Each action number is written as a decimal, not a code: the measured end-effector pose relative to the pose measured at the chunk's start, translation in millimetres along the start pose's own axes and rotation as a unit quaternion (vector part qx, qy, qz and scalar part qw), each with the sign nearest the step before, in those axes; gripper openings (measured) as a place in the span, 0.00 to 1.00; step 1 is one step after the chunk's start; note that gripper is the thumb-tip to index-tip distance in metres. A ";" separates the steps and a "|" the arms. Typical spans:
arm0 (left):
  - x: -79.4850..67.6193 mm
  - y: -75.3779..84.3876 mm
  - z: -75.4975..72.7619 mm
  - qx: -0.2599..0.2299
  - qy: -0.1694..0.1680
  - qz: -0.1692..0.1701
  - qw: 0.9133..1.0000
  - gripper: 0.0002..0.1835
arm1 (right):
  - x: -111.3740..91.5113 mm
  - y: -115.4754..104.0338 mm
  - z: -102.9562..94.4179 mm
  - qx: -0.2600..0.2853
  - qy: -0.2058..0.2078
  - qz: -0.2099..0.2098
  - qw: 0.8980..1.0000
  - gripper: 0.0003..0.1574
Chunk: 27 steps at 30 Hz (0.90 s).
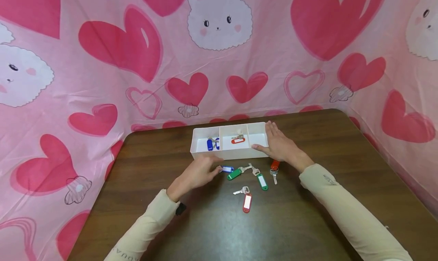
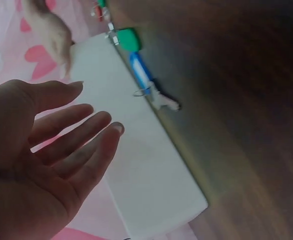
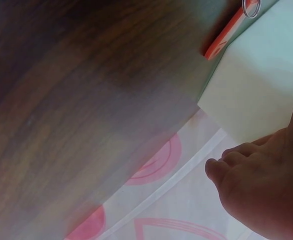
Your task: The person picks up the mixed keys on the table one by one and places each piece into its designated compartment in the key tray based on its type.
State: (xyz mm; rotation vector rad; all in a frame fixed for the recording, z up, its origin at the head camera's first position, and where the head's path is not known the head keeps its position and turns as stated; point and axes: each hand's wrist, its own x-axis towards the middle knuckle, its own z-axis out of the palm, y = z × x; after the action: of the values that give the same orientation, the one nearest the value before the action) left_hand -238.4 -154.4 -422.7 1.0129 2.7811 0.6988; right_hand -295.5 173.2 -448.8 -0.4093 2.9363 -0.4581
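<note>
A white three-compartment tray (image 1: 236, 154) stands toward the back of the table. Blue-tagged keys (image 1: 210, 144) lie in its left compartment, and a red-tagged key (image 1: 238, 140) in its middle one. My right hand (image 1: 281, 145) rests at the tray's right end, its fingers straight and its thumb over the front rim. In front of the tray, my left hand (image 1: 202, 171) is beside a blue-tagged key (image 1: 227, 169). The left wrist view shows the left hand's fingers (image 2: 89, 145) relaxed, holding nothing, with the blue tag (image 2: 140, 70) apart from them.
Two green-tagged keys (image 1: 262, 182) and a red-tagged key (image 1: 247, 203) lie on the brown table (image 1: 212, 234) before the tray. An orange-red-tagged key (image 1: 275, 165) sits near its right front corner. A pink heart-patterned cloth (image 1: 212, 63) hangs behind.
</note>
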 end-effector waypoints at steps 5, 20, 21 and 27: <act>-1.4 -3.5 6.4 0.008 0.001 0.006 1.000 0.17 | -0.7 -1.5 -1.0 0.001 0.000 0.002 1.000 0.77; -3.4 -10.0 22.8 0.086 0.010 0.033 0.996 0.18 | -1.8 -2.3 1.2 -0.005 0.012 -0.007 1.000 0.75; -3.5 -10.0 23.3 0.086 0.009 0.033 0.996 0.18 | -1.7 -2.3 1.1 -0.005 0.011 -0.006 1.000 0.75; -2.8 -11.7 26.5 0.087 0.012 0.044 0.995 0.17 | -1.1 -1.6 0.8 -0.011 0.008 -0.004 1.000 0.75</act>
State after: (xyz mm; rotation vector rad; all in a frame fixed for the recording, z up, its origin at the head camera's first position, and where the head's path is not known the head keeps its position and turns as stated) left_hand -236.5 -153.8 -451.7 1.1724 2.8735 0.4884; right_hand -294.0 171.8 -448.9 -0.4210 2.9581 -0.4333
